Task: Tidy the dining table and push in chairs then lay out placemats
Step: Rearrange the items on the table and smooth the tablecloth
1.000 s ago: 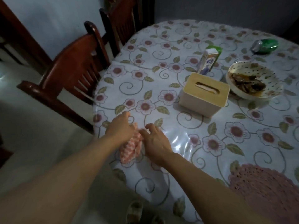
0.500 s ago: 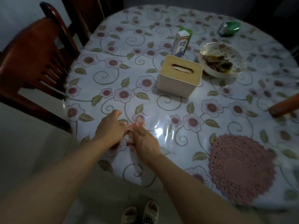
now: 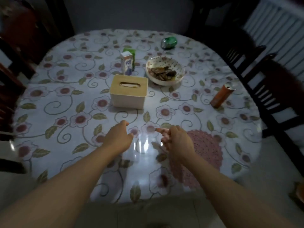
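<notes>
At the left, the left hand (image 3: 119, 139) hovers low over the dining table (image 3: 49, 99) with fingers loosely curled and nothing in them. Behind it, a tissue box (image 3: 129, 92) sits mid-table; it looks light and rigid, best lifted by its two long sides. A carton (image 3: 128, 63) stands upright just beyond, likely light and easily tipped, so a grasp round its middle suits it. Right of that, a bowl (image 3: 165, 70) holding food scraps seems breakable and should be carried level by the rim. The right hand (image 3: 176, 139) is likewise loosely curled and empty, over the near edge of a pink crocheted placemat (image 3: 207, 150), soft and floppy, best pinched at opposite edges. Farther right stand an orange can (image 3: 222, 95) and dark chairs (image 3: 266, 89).
</notes>
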Demonstrator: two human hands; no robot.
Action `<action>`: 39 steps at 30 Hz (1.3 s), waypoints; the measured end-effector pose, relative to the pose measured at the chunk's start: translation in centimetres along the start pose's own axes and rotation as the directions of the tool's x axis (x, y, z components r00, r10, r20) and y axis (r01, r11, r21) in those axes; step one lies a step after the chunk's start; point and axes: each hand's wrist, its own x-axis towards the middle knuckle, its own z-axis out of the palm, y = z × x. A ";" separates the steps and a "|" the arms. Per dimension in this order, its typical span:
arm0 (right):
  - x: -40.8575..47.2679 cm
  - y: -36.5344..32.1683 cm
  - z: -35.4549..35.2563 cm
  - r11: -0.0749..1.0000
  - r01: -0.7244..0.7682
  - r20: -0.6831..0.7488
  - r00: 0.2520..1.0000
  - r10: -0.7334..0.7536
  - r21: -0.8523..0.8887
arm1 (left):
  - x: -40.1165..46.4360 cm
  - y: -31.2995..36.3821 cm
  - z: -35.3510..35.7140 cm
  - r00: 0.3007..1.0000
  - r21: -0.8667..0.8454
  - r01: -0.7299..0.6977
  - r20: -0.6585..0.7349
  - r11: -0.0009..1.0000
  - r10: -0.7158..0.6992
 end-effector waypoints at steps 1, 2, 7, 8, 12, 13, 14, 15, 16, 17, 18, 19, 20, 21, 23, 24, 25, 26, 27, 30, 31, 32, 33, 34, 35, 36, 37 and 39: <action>0.0 1.5 -1.3 1.000 0.003 -0.027 1.000 -0.002 0.021 | 0.2 1.9 0.5 1.000 0.001 -0.023 0.005 1.000 0.023; 0.1 2.9 -2.2 0.999 0.008 -0.048 0.999 -0.006 0.043 | 0.3 3.4 1.0 0.999 -0.001 -0.043 0.016 0.999 0.043; 0.9 11.8 -6.9 1.000 -0.012 -0.082 0.997 0.012 -0.001 | 1.0 12.1 4.6 0.990 0.016 -0.135 0.033 0.991 0.134; 1.1 13.7 -7.9 1.000 -0.016 -0.081 0.997 0.016 0.005 | 1.1 14.0 5.6 0.990 0.016 -0.136 0.036 0.991 0.135; 2.0 20.6 -11.4 0.997 -0.024 -0.099 0.995 0.032 0.075 | 1.8 21.3 9.3 0.988 0.033 -0.150 0.039 0.988 0.149; 2.3 22.1 -12.1 0.997 -0.024 -0.097 0.995 0.032 0.076 | 1.9 23.0 10.2 0.988 0.036 -0.154 0.038 0.987 0.153; 2.8 23.7 -12.6 0.997 -0.027 -0.094 0.995 0.034 0.075 | 2.0 24.6 11.1 0.987 0.041 -0.159 0.040 0.986 0.157; 3.2 25.1 -13.2 0.997 -0.033 -0.096 0.995 0.040 0.076 | 2.2 26.2 12.0 0.985 0.044 -0.169 0.045 0.985 0.167; 3.6 26.2 -13.7 0.995 -0.040 -0.097 0.994 0.049 0.087 | 2.4 27.4 12.7 0.983 0.041 -0.176 0.053 0.983 0.174; 4.2 27.2 -14.2 0.994 -0.043 -0.100 0.994 0.054 0.101 | 2.7 28.6 13.4 0.983 0.033 -0.178 0.057 0.983 0.176; 4.7 28.2 -14.6 0.992 -0.049 -0.098 0.993 0.061 0.118 | 3.2 29.8 14.0 0.983 0.020 -0.175 0.062 0.984 0.173; 5.2 28.8 -14.9 0.990 -0.056 -0.092 0.994 0.068 0.128 | 3.7 30.7 14.5 0.983 0.006 -0.170 0.066 0.985 0.169; 6.0 29.5 -15.3 0.988 -0.061 -0.087 0.993 0.073 0.140 | 4.4 31.7 14.9 0.984 -0.003 -0.165 0.067 0.986 0.164; 6.5 29.9 -15.5 0.988 -0.063 -0.087 0.993 0.076 0.144 | 5.1 32.5 15.2 0.985 -0.001 -0.161 0.066 0.987 0.161; 8.4 30.9 -15.8 0.987 -0.060 -0.104 0.992 0.076 0.146 | 7.1 34.2 16.0 0.986 0.016 -0.163 0.048 0.987 0.162; 9.4 31.4 -15.9 0.987 -0.061 -0.116 0.990 0.079 0.151 | 8.2 34.9 16.4 0.985 0.017 -0.168 0.032 0.986 0.167; 10.4 31.8 -15.9 0.986 -0.069 -0.120 0.989 0.088 0.154 | 9.6 35.6 16.8 0.985 0.007 -0.174 0.018 0.985 0.174; 11.3 32.2 -15.8 0.985 -0.084 -0.113 0.988 0.101 0.154 | 10.7 36.2 17.2 0.984 -0.003 -0.179 0.005 0.984 0.179; 12.3 32.7 -15.7 0.984 -0.099 -0.106 0.988 0.115 0.151 | 12.1 36.7 17.6 0.982 -0.016 -0.188 -0.012 0.982 0.188; 15.1 34.0 -15.2 0.981 -0.129 -0.083 0.986 0.142 0.146 | 15.4 38.2 18.6 0.974 -0.023 -0.224 -0.050 0.974 0.223; 15.8 34.4 -15.0 0.979 -0.139 -0.073 0.986 0.151 0.146 | 16.3 38.6 19.0 0.972 -0.020 -0.232 -0.050 0.972 0.231; 16.5 34.7 -14.8 0.980 -0.138 -0.065 0.987 0.149 0.145 | 17.2 38.8 19.4 0.971 -0.018 -0.236 -0.042 0.972 0.235; 17.3 35.0 -14.6 0.981 -0.135 -0.056 0.988 0.144 0.143 | 17.9 38.9 19.7 0.970 -0.023 -0.240 -0.031 0.971 0.239; 17.9 35.2 -14.5 0.981 -0.133 -0.048 0.989 0.141 0.138 | 18.6 39.0 20.0 0.969 -0.032 -0.246 -0.023 0.969 0.245; 18.7 35.5 -14.5 0.982 -0.133 -0.043 0.989 0.140 0.134 | 19.2 39.1 20.3 0.968 -0.049 -0.252 -0.016 0.966 0.252; 19.4 35.7 -14.4 0.981 -0.134 -0.037 0.989 0.141 0.137 | 19.7 39.2 20.6 0.966 -0.064 -0.259 -0.009 0.964 0.258; 20.1 35.9 -14.4 0.981 -0.133 -0.032 0.990 0.138 0.143 | 19.9 39.4 20.7 0.965 -0.075 -0.263 -0.010 0.962 0.263; 21.5 36.1 -14.4 0.980 -0.122 -0.018 0.992 0.126 0.160 | 20.3 39.7 20.5 0.965 -0.074 -0.260 -0.039 0.963 0.258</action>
